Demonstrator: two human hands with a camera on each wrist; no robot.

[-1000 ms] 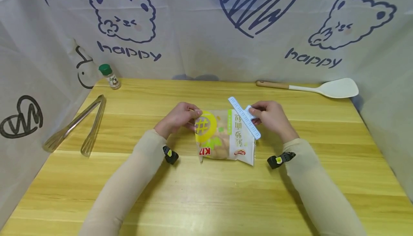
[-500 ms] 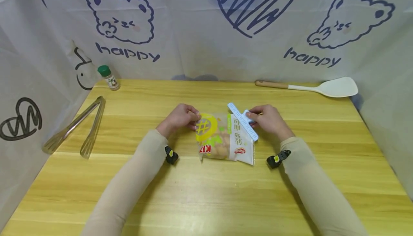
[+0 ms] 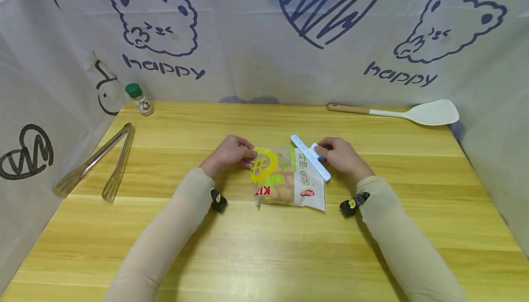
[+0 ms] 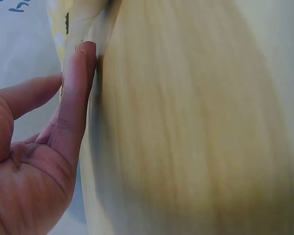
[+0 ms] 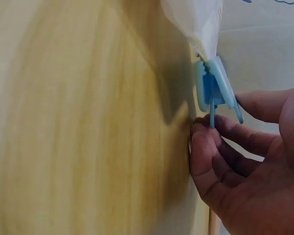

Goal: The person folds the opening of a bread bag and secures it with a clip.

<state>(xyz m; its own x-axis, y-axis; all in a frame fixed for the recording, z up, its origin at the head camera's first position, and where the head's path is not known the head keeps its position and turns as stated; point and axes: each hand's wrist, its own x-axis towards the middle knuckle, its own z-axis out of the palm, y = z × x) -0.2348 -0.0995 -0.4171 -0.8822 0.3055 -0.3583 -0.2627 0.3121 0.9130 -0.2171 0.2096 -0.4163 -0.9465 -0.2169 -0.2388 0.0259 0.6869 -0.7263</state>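
A clear printed bread package (image 3: 281,178) lies at the middle of the table, its lettering mirrored. With thumb and fingers, my left hand (image 3: 231,154) pinches its upper left corner; the left wrist view shows thumb and fingers (image 4: 73,83) at the film's edge. A light blue bag clip (image 3: 311,159) sits slantwise across the package's upper right corner. My right hand (image 3: 340,157) pinches the clip's handle. In the right wrist view the clip (image 5: 215,88) has the white film between its long bars, with the thumb on one lever and fingertips by the other.
Metal tongs (image 3: 124,155) lie at the left of the wooden table (image 3: 264,256). A green-capped seasoning bottle (image 3: 140,100) stands in the back left corner. A white spatula with a wooden handle (image 3: 430,111) lies along the back right edge. Printed white cloth (image 3: 244,40) hangs behind.
Both hands have come slightly lower and nearer, and the clip and the package's upper edge have sunk with them. The grips on package and clip look the same.
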